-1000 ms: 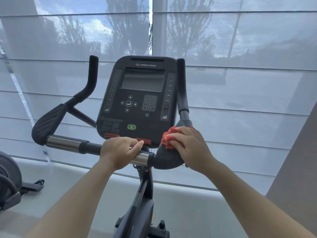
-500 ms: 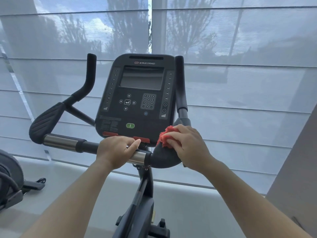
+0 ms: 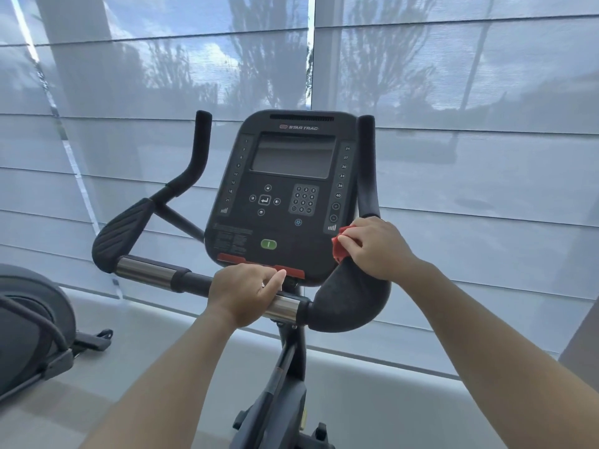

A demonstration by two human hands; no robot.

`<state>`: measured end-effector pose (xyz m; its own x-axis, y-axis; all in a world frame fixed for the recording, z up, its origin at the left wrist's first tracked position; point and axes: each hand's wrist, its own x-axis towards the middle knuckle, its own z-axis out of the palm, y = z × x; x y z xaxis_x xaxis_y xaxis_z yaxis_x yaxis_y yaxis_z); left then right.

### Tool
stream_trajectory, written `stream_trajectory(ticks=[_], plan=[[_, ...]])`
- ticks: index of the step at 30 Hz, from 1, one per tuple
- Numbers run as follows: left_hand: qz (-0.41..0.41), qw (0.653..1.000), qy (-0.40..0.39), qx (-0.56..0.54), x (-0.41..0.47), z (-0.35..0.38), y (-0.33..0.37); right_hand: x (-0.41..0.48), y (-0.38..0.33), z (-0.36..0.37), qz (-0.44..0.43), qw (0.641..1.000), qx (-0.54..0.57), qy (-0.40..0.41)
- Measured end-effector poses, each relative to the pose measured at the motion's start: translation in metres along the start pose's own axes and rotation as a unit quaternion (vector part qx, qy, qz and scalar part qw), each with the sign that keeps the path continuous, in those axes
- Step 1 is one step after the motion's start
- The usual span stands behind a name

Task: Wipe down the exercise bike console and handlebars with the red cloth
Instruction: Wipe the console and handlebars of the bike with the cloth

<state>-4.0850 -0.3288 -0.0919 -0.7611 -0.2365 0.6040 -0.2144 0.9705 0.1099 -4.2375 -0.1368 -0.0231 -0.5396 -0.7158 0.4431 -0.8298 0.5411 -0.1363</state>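
Head view. Star Trac exercise bike console (image 3: 285,196) sits centre frame, screen dark, green button (image 3: 268,244) near its lower edge.

Left hand (image 3: 243,294): fingers curled round the handlebar crossbar (image 3: 191,281) just below the console, partly over a metal sensor sleeve (image 3: 285,307). Thumb lies along the top, pointing right.

Right hand (image 3: 377,247): fingers bent and pressed together, pinching the bunched red cloth (image 3: 342,246) against the base of the right upright grip (image 3: 366,163), where it joins the right elbow pad (image 3: 350,303). Cloth sits just beside the console's lower right corner; whether it touches the console cannot be told. Only a small red fold shows past the fingers.

Left upright grip (image 3: 197,150) and left elbow pad (image 3: 120,234) are untouched, well apart from both hands.

Behind: translucent window blind (image 3: 486,157) with tree outlines. Lower left: part of another grey machine (image 3: 29,325) on the floor.
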Motion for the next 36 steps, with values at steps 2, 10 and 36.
stream_trajectory(ticks=[2,10,36], plan=[[0.006,1.000,0.004,-0.004,0.000,0.000,0.000,0.002,0.001,-0.002,-0.012,1.000,-0.001,-0.015],[0.015,1.000,0.000,-0.012,0.000,0.000,-0.002,-0.007,-0.007,0.000,-0.073,0.997,-0.006,-0.007],[0.080,0.987,-0.135,-0.035,0.002,-0.011,-0.004,-0.061,-0.069,0.010,0.030,1.000,0.000,0.008]])
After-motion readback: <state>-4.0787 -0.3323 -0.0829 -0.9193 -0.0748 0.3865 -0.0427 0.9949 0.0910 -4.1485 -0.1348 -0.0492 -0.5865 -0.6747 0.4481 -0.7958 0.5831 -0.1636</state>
